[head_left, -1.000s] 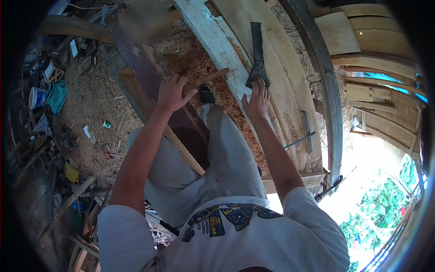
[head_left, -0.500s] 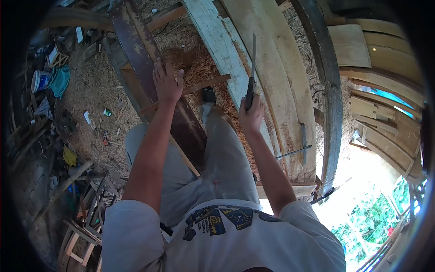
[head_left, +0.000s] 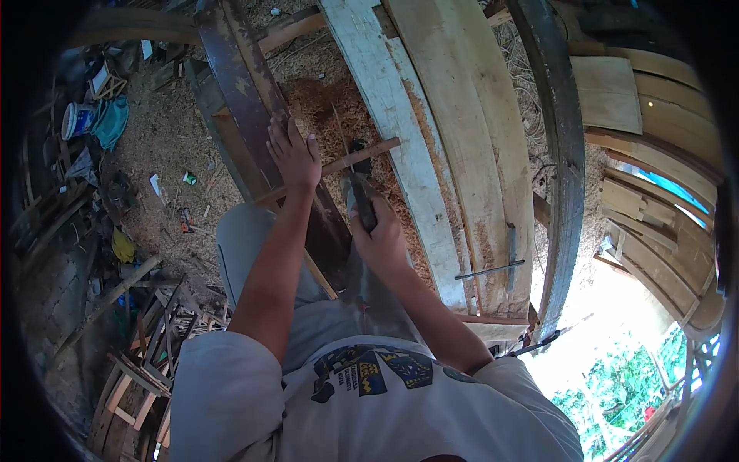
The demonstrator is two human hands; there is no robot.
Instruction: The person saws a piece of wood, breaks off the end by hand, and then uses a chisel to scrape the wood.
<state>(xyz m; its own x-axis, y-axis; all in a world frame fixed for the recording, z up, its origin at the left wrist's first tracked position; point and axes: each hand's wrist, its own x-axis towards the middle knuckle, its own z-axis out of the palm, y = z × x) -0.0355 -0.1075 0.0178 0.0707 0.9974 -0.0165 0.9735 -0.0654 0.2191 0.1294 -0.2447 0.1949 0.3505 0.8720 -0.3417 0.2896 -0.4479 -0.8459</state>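
Note:
My right hand is closed round the black handle of a handsaw. Its narrow blade points away from me and crosses a thin wooden strip, apparently touching it. The strip lies across a dark brown board and reaches to the edge of a worn white-painted plank. With fingers stretched out, my left hand lies flat over the brown board, its palm covering part of the strip. What the palm presses on is hidden.
Bare planks lie at the right, with a thin dark metal tool on them. Beyond runs a dark beam. Wood shavings cover the ground. At the left are a white bucket and heaped scrap wood.
My right hand has brought the handsaw leftward from above the planks to the wooden strip. My left hand stays on the brown board. The whole view has shifted slightly.

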